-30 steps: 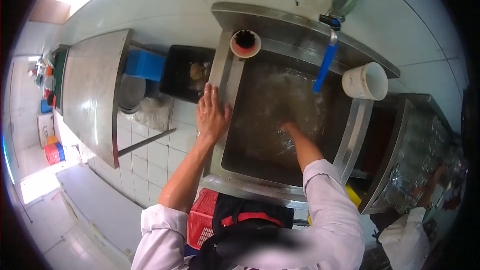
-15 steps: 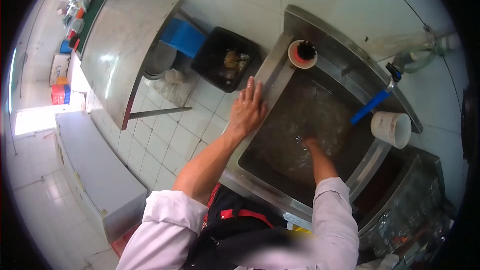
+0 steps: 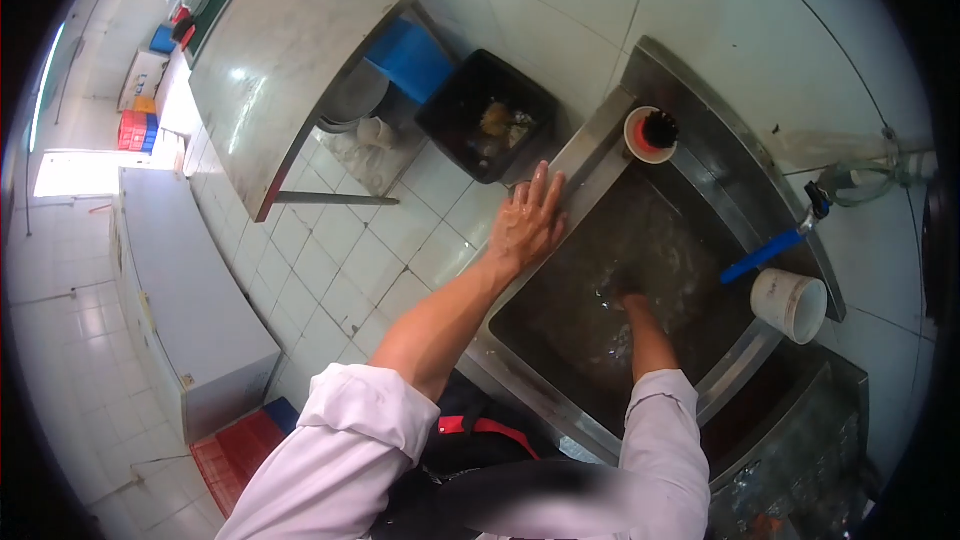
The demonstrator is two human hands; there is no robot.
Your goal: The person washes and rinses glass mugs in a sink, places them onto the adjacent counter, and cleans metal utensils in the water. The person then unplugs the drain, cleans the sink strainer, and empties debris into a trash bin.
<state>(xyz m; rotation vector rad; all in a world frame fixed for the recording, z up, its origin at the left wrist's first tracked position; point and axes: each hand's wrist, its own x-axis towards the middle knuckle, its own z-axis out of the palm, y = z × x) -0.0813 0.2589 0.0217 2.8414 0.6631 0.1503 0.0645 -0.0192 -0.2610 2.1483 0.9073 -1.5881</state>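
My left hand (image 3: 528,227) lies flat on the left metal rim of the sink (image 3: 548,402), fingers stretched out, holding nothing. My right hand (image 3: 634,306) is down in the murky grey-brown water (image 3: 655,240) that fills the basin. Its fingers are hidden under the surface, so whatever it touches does not show. Around it the water ripples and has bright glints. A blue-handled tap (image 3: 765,257) reaches over the basin's right side.
A round cup with a black-bristled brush (image 3: 652,133) stands on the sink's far corner. A white plastic tub (image 3: 789,305) sits at the right edge. Left of the sink are a black bin (image 3: 487,118) holding scraps and a steel table (image 3: 300,50). A long white cabinet (image 3: 190,290) stands further left.
The view has shifted and turned slightly. My left hand stays on the rim, and my right hand is still in the water, with the ripples around it changed.
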